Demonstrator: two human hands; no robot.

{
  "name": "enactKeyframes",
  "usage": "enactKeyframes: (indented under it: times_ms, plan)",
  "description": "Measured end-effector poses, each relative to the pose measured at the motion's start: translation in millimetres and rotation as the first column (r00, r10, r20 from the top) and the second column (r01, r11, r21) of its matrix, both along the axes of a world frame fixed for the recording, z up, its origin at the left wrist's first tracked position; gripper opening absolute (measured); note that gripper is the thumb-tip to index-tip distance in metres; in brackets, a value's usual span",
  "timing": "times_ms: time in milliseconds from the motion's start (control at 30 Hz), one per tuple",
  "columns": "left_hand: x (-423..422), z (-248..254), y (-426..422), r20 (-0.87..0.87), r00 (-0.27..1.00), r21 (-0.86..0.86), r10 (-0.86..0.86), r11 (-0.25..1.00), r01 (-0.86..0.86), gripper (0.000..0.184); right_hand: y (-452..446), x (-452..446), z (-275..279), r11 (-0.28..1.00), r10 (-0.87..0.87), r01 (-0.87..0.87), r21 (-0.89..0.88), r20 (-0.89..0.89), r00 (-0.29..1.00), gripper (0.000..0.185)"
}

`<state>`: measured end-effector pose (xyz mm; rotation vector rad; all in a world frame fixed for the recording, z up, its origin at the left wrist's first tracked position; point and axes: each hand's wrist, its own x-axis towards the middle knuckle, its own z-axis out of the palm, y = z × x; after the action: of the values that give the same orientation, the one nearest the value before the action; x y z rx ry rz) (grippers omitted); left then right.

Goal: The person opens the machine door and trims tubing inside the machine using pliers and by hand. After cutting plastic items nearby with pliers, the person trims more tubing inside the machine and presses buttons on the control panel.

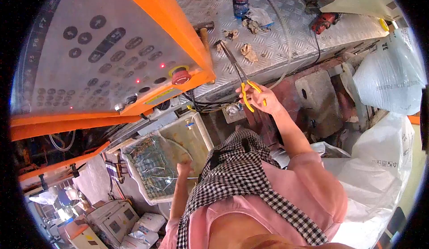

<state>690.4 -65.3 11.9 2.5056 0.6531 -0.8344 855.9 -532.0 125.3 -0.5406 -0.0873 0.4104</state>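
My right hand (261, 100) grips long-nose pliers (239, 69) by their yellow handles. The handles are spread apart, and the long jaws point away from me over the diamond-plate metal surface (277, 48). Near the jaw tips lie crumpled brown scraps (249, 52); whether the jaws touch one I cannot tell. My left hand (183, 168) is lower down, closed, at the side of a white plastic bin (203, 126). A thin shiny line runs by that hand, but what its fingers hold is hidden. Inside the bin is a greenish wire-like mass (149, 159).
An orange-framed control panel (111, 48) with a red stop button (181, 76) juts in on the left. On the metal surface are a hammer (204, 43), a spray can (240, 1) and a red tool (325, 23). White plastic sheeting (380, 159) hangs at right.
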Motion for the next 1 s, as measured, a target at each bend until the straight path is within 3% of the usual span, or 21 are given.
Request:
enactKeyframes:
  times_ms: [67, 100, 200, 267, 300, 333, 400, 467, 600, 700, 767, 867, 1000]
  plan:
    - [6.1, 31.3, -20.5, 0.160, 0.986, -0.114, 0.045, 0.993, -0.027, 0.036, 3.4, -2.8, 8.7, 0.998, -0.005, 0.007, 0.056, -0.033, 0.999, 0.052]
    - [2.8, 19.2, -9.7, 0.161, 0.986, -0.111, 0.044, 0.993, -0.026, 0.036, 4.6, -2.7, 8.2, 0.995, -0.006, 0.007, 0.098, -0.008, 1.000, 0.053]
    - [1.2, 2.6, 5.1, 0.314, 0.927, -0.165, -0.206, 0.950, 0.267, 0.034, 1.2, 0.2, 1.7, 0.993, 0.006, -0.006, 0.119, 0.005, 1.000, 0.054]
    - [2.3, 0.1, 1.3, 0.012, 0.978, -0.230, 0.209, 0.952, -0.200, 0.035, -1.2, 3.3, -0.4, 0.995, 0.021, -0.020, 0.100, -0.006, 1.000, 0.054]
    - [1.6, 1.4, 1.7, 0.013, 0.978, -0.230, 0.208, 0.952, -0.200, 0.035, -1.7, 4.8, 0.1, 0.994, 0.031, -0.031, 0.104, -0.004, 1.000, 0.053]
    - [-0.2, 3.5, 3.1, 0.133, 0.991, -0.216, 0.026, 0.976, 0.003, 0.036, -1.3, 5.6, 0.7, 0.993, 0.042, -0.042, 0.109, -0.001, 0.999, 0.053]
    - [-6.8, -4.0, 9.1, 0.245, 0.957, -0.178, -0.157, 0.963, 0.204, 0.037, 0.3, 5.4, 3.7, 0.994, 0.033, -0.029, 0.109, -0.033, 0.999, 0.053]
    - [-11.6, -20.6, 11.7, 0.084, 0.971, -0.230, 0.223, 0.953, -0.199, 0.038, 2.5, 5.0, 6.2, 0.994, 0.026, -0.019, 0.110, -0.065, 0.998, 0.053]
    - [-22.1, -36.0, 21.1, 0.145, 0.967, -0.247, 0.211, 0.954, -0.171, 0.038, 7.0, 6.7, 3.8, 0.996, 0.035, -0.024, 0.080, -0.143, 0.989, 0.053]
    - [-26.2, -38.7, 25.8, 0.036, 0.986, -0.196, 0.161, 0.969, -0.151, 0.037, 7.2, 12.8, 3.9, 0.996, 0.053, -0.042, 0.076, -0.153, 0.987, 0.052]
    - [-32.7, -59.1, 36.7, 0.132, 0.986, -0.139, 0.105, 0.986, -0.087, 0.039, 8.2, 16.7, 6.5, 0.996, 0.059, -0.046, 0.081, -0.172, 0.983, 0.051]
    - [-19.2, -15.8, 9.0, 0.062, 0.987, -0.152, 0.148, 0.979, -0.137, 0.042, 8.4, 23.4, -1.1, 0.999, 0.031, -0.028, 0.017, -0.220, 0.975, 0.049]
    - [-20.9, -34.4, 21.6, 0.095, 0.989, -0.181, 0.116, 0.979, -0.097, 0.044, 9.7, 28.1, -14.1, 0.994, -0.055, 0.030, -0.107, -0.246, 0.968, 0.043]
